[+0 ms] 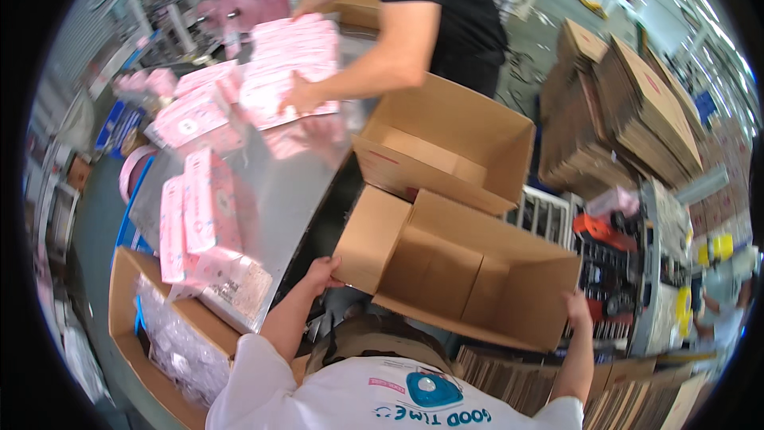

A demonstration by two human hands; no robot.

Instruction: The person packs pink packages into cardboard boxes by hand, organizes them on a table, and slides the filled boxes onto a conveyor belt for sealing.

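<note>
The left hand [322,272] grips the flap of an open cardboard box [469,271], fingers curled over its edge. The right hand [578,308] presses against the opposite corner, fingers wrapped on the wall. Between both hands, the box sits tilted. Beyond it, a co-worker's hand [298,95] rests on pink packages [290,64].

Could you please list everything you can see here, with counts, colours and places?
Open box: one, brown cardboard, centre, held at both ends.
Second open box: one, brown, just beyond it.
Pink packs: many, on the metal table, left; more stacked at the far end.
Co-worker's hand: one, on the far stack.
Flat cartons: a tall stack, brown, right.
Box of clear bags: one, brown, lower left.
Left hand: gripping the near box's left flap.
Right hand: gripping its right edge.
</note>
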